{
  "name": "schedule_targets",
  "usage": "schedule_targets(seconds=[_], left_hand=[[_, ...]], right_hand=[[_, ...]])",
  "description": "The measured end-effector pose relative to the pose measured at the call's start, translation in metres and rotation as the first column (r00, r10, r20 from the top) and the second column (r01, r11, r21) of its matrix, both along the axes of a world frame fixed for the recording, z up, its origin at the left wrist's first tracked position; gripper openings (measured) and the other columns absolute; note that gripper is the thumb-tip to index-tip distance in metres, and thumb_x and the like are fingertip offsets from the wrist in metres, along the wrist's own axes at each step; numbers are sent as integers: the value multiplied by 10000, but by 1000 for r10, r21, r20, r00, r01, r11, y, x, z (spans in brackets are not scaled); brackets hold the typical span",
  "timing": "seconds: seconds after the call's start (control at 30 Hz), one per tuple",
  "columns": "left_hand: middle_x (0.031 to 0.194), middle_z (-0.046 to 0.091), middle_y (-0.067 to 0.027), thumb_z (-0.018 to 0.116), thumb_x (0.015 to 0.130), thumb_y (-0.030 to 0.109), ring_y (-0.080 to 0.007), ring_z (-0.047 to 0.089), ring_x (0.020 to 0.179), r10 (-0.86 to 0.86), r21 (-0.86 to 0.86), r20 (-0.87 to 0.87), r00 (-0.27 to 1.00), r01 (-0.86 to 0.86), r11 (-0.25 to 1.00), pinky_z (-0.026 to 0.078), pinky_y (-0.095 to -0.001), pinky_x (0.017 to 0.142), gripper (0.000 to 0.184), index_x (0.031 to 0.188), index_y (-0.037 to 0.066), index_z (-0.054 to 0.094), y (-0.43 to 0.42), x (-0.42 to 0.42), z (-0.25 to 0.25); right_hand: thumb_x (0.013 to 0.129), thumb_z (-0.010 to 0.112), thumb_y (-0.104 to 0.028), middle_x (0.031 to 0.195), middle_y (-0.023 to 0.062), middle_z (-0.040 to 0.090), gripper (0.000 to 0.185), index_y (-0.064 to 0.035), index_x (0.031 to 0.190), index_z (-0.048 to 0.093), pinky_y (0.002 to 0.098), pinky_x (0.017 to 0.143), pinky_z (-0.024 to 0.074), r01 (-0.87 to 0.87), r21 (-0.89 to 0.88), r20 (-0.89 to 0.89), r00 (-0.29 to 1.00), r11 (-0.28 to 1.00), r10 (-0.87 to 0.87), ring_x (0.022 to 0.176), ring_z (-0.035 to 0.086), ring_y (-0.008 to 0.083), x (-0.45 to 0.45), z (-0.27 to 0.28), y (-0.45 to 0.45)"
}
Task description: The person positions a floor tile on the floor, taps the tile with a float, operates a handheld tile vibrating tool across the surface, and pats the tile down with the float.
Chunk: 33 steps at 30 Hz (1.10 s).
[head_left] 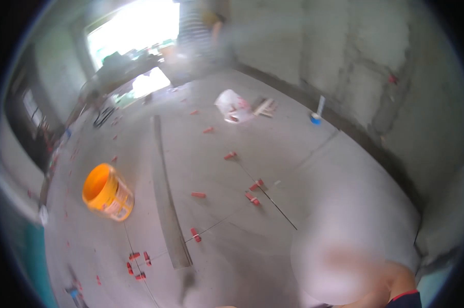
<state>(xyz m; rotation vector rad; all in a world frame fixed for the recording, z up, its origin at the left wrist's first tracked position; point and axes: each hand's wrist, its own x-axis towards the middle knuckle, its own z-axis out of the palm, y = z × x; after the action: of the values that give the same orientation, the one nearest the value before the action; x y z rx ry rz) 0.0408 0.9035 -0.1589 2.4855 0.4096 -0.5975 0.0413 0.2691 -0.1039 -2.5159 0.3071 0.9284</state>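
Grey tiled floor (257, 236) is seen around the blurred right hand (356, 267) at near right, whose finger opening and grip cannot be told, while red wedges (252, 198) are set at joints farther left, presumably for levelling.

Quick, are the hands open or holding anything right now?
Left hand: can't tell; not clearly in view.
Right hand: too blurred to tell if open, closed or holding.

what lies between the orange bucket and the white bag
In the head view, a long grey bar lies between the orange bucket and the white bag, plus a red piece nearer the bag.
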Motion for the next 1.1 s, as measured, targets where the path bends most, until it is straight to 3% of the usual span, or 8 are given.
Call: schedule_targets(seconds=[0.07, 0.1, 0.3, 0.37, 0.47, 0.67, 0.87, 1.1], left_hand=[[1268, 618, -275, 690, 896, 513, -425, 609, 1147, -220, 17, 201, 955, 221, 975, 454, -436, 1031, 745, 1278, -115, 575, -33, 81, 66], [1156, 680, -213, 719, 870, 367, -381, 631, 1110, -280, 177, 211, 936, 246, 953, 492, -437, 963, 486, 1240, 58, 655, -37, 129, 68], [1091, 695, -198, 691, 911, 274, -378, 653, 1026, -601, 309, 697, 390, 593, 743, 502, -427, 906, 347, 1160, 34, 664, -306, 325, 241], [1071, 704, -187, 676, 912, 277, -371, 652, 1027, -648, 282, 686, 330, 701, 655, 498, -433, 896, 327, 1116, 22, 680, -409, 323, 284], [1066, 708, -177, 654, 913, 308, -366, 651, 1036, -857, 531, 455, 241, 699, 479, 498, -447, 891, 341, 1114, 34, 683, -508, 288, 321], [1053, 721, -143, 646, 899, 394, -347, 653, 1048, -940, 763, 126, 318, 574, 297, 503, -452, 912, 379, 1123, 93, 702, -514, 336, 295], [1168, 703, -101, 596, 895, 547, -302, 648, 1117, -724, 804, -342, 600, 585, 106, 526, -414, 918, 501, 1202, 162, 689, -414, 373, 263], [1245, 672, -74, 574, 901, 553, -287, 622, 1176, -741, 687, -218, 635, 639, 345, 526, -410, 930, 506, 1181, 149, 693, -411, 428, 186]], right_hand=[[923, 536, -387, 1074, 177, 713, 367, -125, 1119, 703, 452, 908, 526, 131, 32, 94, 987, 991, -133, 1014, 667, 374, -10, 19, 2], [921, 537, -376, 1068, 173, 715, 361, -115, 1109, 702, 444, 914, 524, 184, 85, 137, 971, 979, -195, 1019, 667, 369, -23, 23, -1], [923, 599, -316, 993, 150, 730, 311, -61, 1089, 663, 431, 831, 541, 515, 171, 253, 801, 840, -542, 940, 685, 349, -148, -11, -46], [914, 629, -321, 937, 141, 732, 295, -58, 1040, 676, 425, 801, 543, 661, 201, 275, 670, 723, -689, 899, 691, 343, -183, -26, -63], [914, 644, -341, 862, 128, 733, 296, -51, 951, 693, 417, 757, 545, 781, 252, 254, 516, 571, -818, 853, 696, 333, -209, -43, -73], [959, 612, -389, 670, 78, 712, 380, -45, 817, 687, 325, 633, 562, 813, 419, 36, 430, 404, -902, 570, 701, 180, -171, -38, -94], [980, 590, -338, 674, 82, 716, 368, -12, 836, 680, 274, 558, 546, 796, 484, -168, 492, 363, -855, 549, 693, 149, -139, -43, -110], [956, 609, -320, 702, 137, 714, 362, 23, 867, 684, 311, 594, 555, 788, 580, -217, 396, 209, -892, 613, 701, 205, -166, -62, -113]])
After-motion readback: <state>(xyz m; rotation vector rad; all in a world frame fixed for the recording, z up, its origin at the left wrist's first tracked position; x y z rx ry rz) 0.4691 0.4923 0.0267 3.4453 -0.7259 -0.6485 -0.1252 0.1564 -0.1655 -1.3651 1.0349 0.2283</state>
